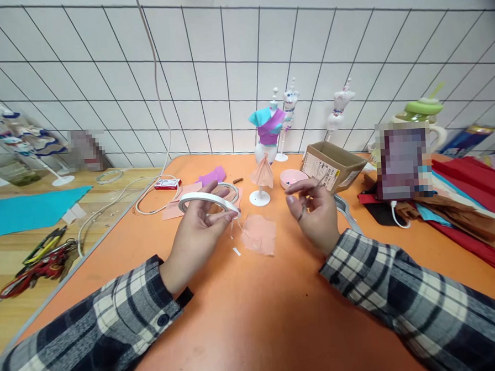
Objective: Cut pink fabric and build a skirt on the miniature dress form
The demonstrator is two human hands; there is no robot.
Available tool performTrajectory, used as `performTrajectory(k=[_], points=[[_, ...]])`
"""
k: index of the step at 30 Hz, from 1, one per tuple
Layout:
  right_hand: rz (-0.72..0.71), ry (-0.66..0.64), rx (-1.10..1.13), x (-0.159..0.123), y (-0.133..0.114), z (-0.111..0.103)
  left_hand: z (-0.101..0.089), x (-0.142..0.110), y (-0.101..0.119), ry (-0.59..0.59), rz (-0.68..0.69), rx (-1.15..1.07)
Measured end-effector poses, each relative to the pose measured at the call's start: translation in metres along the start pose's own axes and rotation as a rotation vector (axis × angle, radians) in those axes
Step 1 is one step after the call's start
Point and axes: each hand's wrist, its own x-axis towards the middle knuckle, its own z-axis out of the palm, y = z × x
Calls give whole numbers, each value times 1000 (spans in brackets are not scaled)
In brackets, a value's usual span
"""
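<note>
In my left hand (196,241) is a roll of narrow white tape (209,197), gripped between thumb and fingers that pass through the ring. A short loose end hangs near my left thumb tip. My right hand (315,215) is curled around a thin metal tool (303,209), which looks like small scissors; the fingers partly cover it. Between my hands a square of peach crepe paper (259,234) lies on the orange mat, with a small white strip (236,251) beside it. Behind it stands a small white dress form (266,151) with purple and blue paper on top and peach paper lower down.
A pink bowl (293,178) and a cardboard box (333,161) stand behind my right hand. Farther right are a phone (400,161) and coloured paper sheets (472,196). Pliers (36,272) and a yellow cutter (45,245) lie left, near a white cable (107,201).
</note>
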Motion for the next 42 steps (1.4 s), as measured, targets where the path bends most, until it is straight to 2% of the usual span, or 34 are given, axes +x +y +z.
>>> performTrajectory(k=[3,5,12,15,18,23,28,34,37,39,42], points=[[-70,-349,-71,-11,-14,4,5,-5,2,-36,-1,-26],[-18,-450,-136,-17,-20,8,9,-10,3,-80,-20,-68],[134,-384,-126,-19,-18,17,21,-24,3,-219,-87,-162],[159,-400,-125,-18,-12,17,19,-21,2,-194,-98,-139],[187,-481,-66,-17,-7,19,12,-12,2,-166,-123,-40],[263,-626,144,-20,-7,22,2,-3,2,-235,-191,114],[393,-637,296,-22,-14,25,0,-4,6,-266,-107,190],[415,-568,326,-21,-14,24,-2,-4,8,-288,-47,251],[485,-662,372,-21,-13,22,-5,-2,6,-275,2,370],[517,-718,439,-20,-12,21,-8,1,6,-220,83,497],[518,-711,540,-21,-13,21,-13,6,9,-201,104,594]])
